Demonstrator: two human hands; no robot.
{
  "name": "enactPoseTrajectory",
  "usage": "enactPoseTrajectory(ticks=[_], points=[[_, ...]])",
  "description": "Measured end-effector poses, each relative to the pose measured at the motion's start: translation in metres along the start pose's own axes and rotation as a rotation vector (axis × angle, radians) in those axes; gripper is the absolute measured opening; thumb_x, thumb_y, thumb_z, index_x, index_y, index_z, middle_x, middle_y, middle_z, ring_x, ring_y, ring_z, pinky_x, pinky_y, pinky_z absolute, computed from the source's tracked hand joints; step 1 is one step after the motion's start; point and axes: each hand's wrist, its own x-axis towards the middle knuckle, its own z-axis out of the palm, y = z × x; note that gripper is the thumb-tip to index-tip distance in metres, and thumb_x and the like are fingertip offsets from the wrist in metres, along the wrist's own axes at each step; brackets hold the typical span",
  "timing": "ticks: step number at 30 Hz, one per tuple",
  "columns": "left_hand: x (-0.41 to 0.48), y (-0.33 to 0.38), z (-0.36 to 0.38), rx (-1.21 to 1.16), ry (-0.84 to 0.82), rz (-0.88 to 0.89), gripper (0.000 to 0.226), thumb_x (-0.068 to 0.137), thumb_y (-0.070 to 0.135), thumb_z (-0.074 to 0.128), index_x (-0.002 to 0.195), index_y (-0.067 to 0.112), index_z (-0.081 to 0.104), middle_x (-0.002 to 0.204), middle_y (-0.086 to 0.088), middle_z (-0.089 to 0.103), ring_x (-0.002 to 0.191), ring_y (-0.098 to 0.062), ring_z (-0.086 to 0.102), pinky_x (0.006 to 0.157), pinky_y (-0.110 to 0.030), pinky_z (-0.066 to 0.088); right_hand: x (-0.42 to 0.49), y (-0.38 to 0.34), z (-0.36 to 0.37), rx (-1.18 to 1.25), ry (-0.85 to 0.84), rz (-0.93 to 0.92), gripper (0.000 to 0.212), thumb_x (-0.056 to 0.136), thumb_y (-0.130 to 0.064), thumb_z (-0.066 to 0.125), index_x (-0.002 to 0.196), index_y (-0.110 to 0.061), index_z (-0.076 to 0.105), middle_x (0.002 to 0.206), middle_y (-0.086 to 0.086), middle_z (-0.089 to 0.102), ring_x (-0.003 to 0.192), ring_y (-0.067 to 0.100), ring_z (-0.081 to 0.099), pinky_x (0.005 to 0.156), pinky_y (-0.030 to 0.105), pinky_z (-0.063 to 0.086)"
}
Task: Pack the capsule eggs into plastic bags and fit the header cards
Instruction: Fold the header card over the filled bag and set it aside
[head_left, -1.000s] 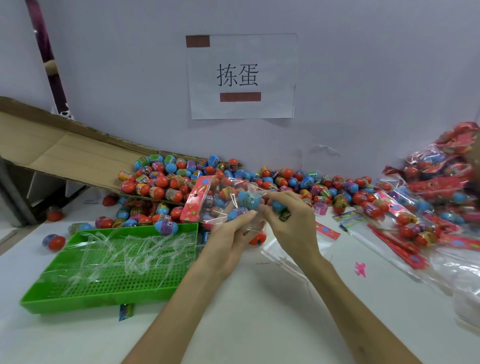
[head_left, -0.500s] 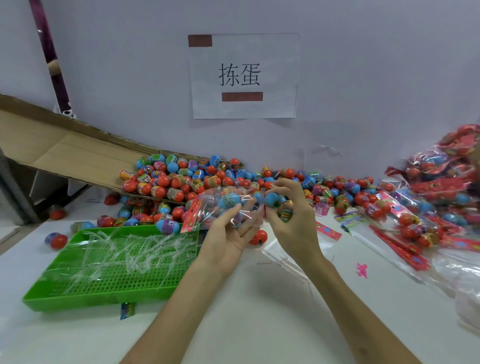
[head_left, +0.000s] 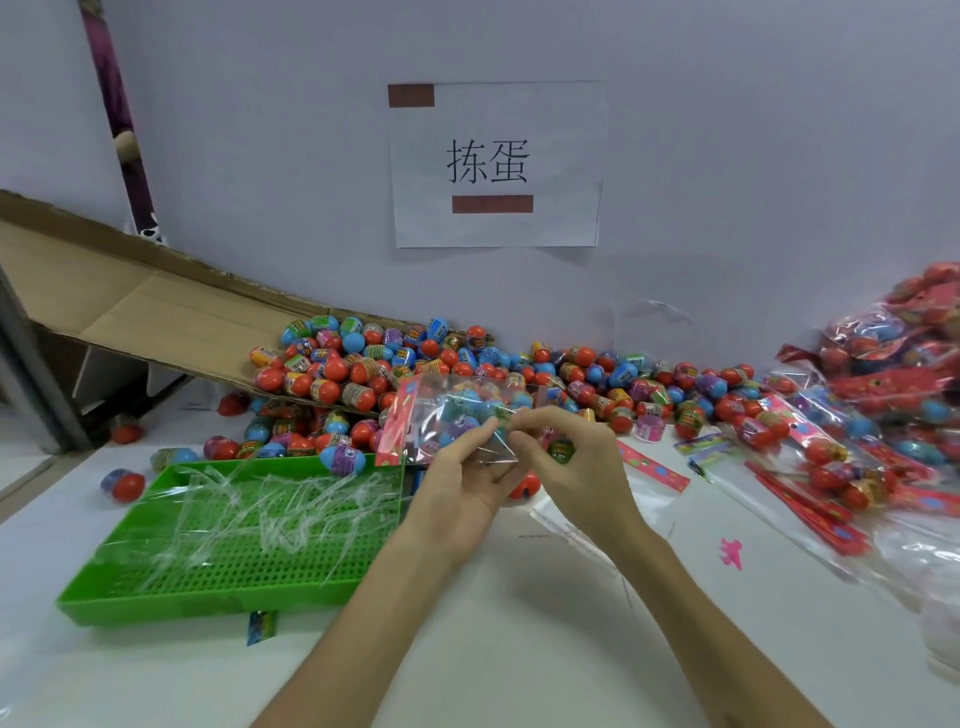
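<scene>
Centre frame: bag (head_left: 470, 410) is held clear of the worktop (head_left: 519, 649), just in front of the egg pile (head_left: 395, 364). Several eggs are already inside; a red header card (head_left: 399, 423) sits at its left end.

Hands are close together, both clamped on the bag. Left hand (head_left: 457, 483) pinches the film from below. Right hand (head_left: 566, 467) pinches the loose clear edge between thumb and forefinger. A spare egg (head_left: 563, 451) appears to be tucked in its curled fingers; I am not certain.

Handling, my judgement: the film is thin, limp and slick, with no shape of its own. The eggs are hard, smooth, light and free to roll, so the load will slump to whichever end hangs lowest. The best holds are the card, the only stiff part, and the mouth edge, kept pinched and raised. If the mouth tips down, the eggs will likely spill.
</scene>
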Motion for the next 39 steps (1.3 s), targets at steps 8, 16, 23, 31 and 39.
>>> enactPoseTrajectory(ticks=[8, 16, 23, 31, 39], points=[[0.0000, 0.0018, 0.0007, -0.041, 0.030, 0.019, 0.021, 0.088, 0.023, 0.067, 0.080, 0.012, 0.083, 0.108, -0.012, 0.078, 0.107, -0.027, 0.075, 0.085, -0.034, 0.062, 0.0029, -0.0094, -0.0015, 0.081, 0.064, 0.085, 0.025, 0.100, -0.019, 0.055, 0.085, -0.032, 0.070, 0.087, -0.021, 0.057, 0.089, 0.008, 0.058, 0.078, 0.019, 0.046], [0.0018, 0.0009, 0.0025, -0.124, 0.058, 0.020, 0.019, 0.083, 0.016, 0.068, 0.098, 0.005, 0.073, 0.124, -0.017, 0.074, 0.111, -0.034, 0.073, 0.092, -0.041, 0.062, 0.0041, -0.0073, -0.0030, 0.150, 0.180, 0.194, 0.023, 0.086, -0.005, 0.064, 0.098, -0.021, 0.051, 0.097, 0.000, 0.052, 0.089, 0.018, 0.057, 0.075, 0.030, 0.055], [0.0005, 0.0001, 0.0011, -0.059, 0.040, -0.001, 0.021, 0.088, 0.019, 0.069, 0.097, 0.006, 0.083, 0.123, -0.023, 0.072, 0.116, -0.033, 0.071, 0.094, -0.041, 0.060, 0.0012, -0.0063, 0.0001, -0.007, 0.270, 0.067, 0.024, 0.079, -0.020, 0.087, 0.091, -0.023, 0.067, 0.092, -0.012, 0.067, 0.091, 0.007, 0.065, 0.082, 0.019, 0.054], [0.0033, 0.0003, -0.0023, -0.096, 0.058, 0.025, 0.022, 0.095, 0.016, 0.064, 0.096, 0.006, 0.083, 0.116, -0.019, 0.076, 0.109, -0.031, 0.074, 0.089, -0.039, 0.062, 0.0006, -0.0061, -0.0021, 0.007, 0.095, 0.037, 0.035, 0.083, 0.010, 0.069, 0.102, -0.020, 0.076, 0.102, -0.012, 0.071, 0.089, 0.008, 0.067, 0.077, 0.023, 0.056], [0.0038, -0.0009, -0.0009, -0.010, 0.048, 0.028, 0.019, 0.083, 0.022, 0.069, 0.090, 0.015, 0.086, 0.115, -0.012, 0.077, 0.100, -0.021, 0.076, 0.103, -0.042, 0.050, 0.0034, -0.0033, -0.0028, 0.046, 0.297, 0.118, 0.023, 0.086, -0.010, 0.081, 0.101, -0.024, 0.072, 0.095, -0.009, 0.072, 0.083, 0.009, 0.071, 0.073, 0.025, 0.060]])
